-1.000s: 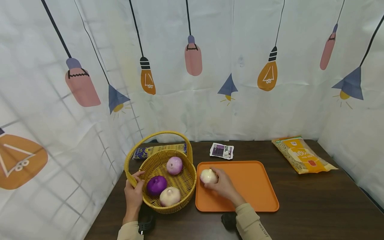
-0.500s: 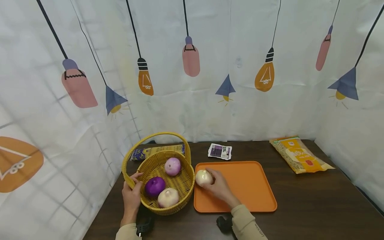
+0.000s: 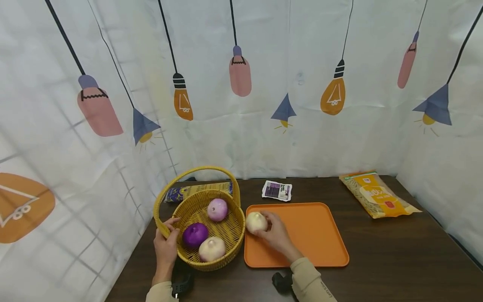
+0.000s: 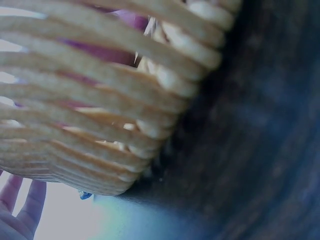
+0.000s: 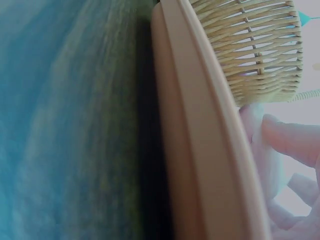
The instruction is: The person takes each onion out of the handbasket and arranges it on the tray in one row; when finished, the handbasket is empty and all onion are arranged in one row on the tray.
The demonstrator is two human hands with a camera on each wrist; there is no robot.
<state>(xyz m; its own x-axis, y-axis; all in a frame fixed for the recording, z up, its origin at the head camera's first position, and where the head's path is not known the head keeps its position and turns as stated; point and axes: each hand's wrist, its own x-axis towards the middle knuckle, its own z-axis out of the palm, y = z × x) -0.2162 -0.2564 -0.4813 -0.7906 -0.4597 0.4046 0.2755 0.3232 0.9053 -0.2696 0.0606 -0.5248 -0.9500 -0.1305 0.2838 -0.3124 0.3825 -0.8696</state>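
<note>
My left hand point(image 3: 165, 251) grips the left side of a yellow wicker basket point(image 3: 235, 247), where its arched handle meets the rim. Inside the basket are a dark purple onion point(image 3: 195, 235), a pale purple onion point(image 3: 217, 209) and a whitish onion point(image 3: 212, 249). On the left end of an orange tray point(image 3: 313, 235), my right hand point(image 3: 278, 235) holds another whitish onion point(image 3: 256, 222) between thumb and fingers. The right wrist view shows the thumb against this onion point(image 5: 267, 165), beyond the tray's raised edge. Basket weave fills much of the left wrist view, with some fingers visible at its lower left.
Behind the basket lies a blue and yellow packet point(image 3: 181, 193). A small purple and white sachet point(image 3: 277, 191) is behind the tray, and a yellow bag point(image 3: 371, 195) lies at the back right. All rest on a dark wooden table point(image 3: 392, 256) before a patterned curtain.
Over the second, my right hand has shifted the held onion slightly left toward the basket. My left hand has kept its grip on the basket. The head view has moved a little.
</note>
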